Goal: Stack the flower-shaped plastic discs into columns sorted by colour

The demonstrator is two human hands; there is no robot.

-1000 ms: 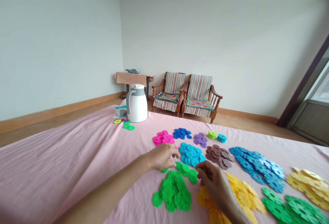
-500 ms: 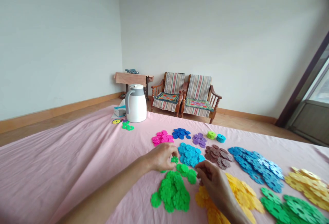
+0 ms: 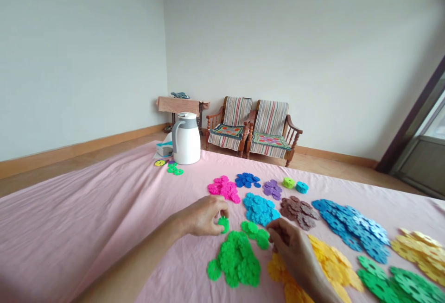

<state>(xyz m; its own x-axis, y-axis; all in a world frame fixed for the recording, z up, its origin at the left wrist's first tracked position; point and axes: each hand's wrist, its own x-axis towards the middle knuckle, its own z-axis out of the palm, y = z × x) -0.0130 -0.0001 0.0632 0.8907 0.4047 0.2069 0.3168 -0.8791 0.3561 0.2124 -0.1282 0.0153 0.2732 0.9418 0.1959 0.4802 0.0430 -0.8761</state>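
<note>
The left hand (image 3: 208,215) pinches a green disc (image 3: 224,224) at its fingertips, above and left of the green pile (image 3: 238,259); its far fingers are hidden. The right hand (image 3: 294,247) has curled fingers beside small green discs (image 3: 262,238); whether they grip one I cannot tell. It covers part of the yellow pile (image 3: 332,261), which the lower edge cuts off.

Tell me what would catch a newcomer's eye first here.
Probably the bright green heap of notched discs, near the front of the pink cloth, with the left hand pinching a green disc just beyond it and the right hand off to its right. Next, perhaps, the tall white jug near the cloth's far edge, then two stripe-covered armchairs by the wall.
</note>
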